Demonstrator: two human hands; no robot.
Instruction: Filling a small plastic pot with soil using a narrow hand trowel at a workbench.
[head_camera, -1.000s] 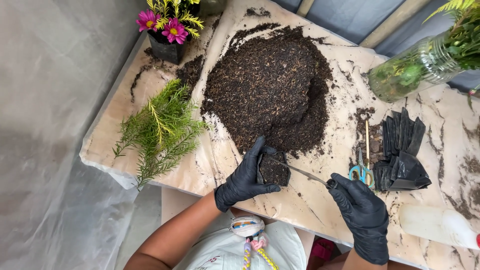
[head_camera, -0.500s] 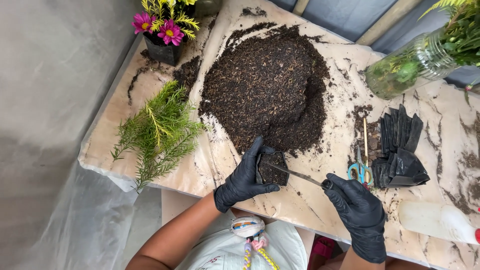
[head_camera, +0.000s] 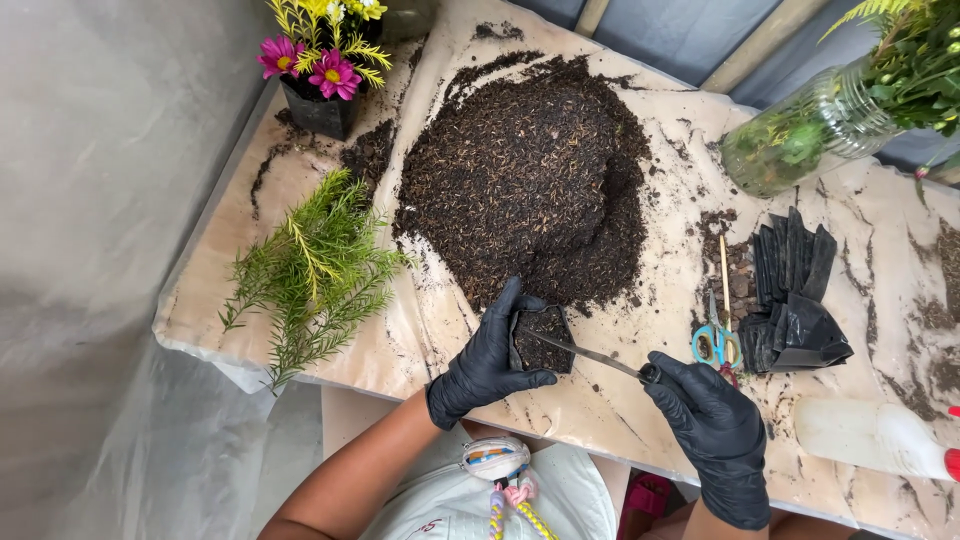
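L hand (head_camera: 487, 362) in black glove was clamped round small black pot (head_camera: 541, 341) w/ soil, near bench (head_camera: 420, 330) front edge, just below soil heap (head_camera: 530, 170). R hand (head_camera: 712, 425) gripped thin metal tool (head_camera: 585, 352), tip in pot. Scissors (head_camera: 716, 340) beside R hand.

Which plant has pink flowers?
The potted plant at the table's far left corner. The green sprigs lying loose and the greenery in the glass jar show no pink.

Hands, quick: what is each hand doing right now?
Left hand: closed around a small black grow bag filled with soil.
Right hand: closed on a thin metal tool, tip in the bag.
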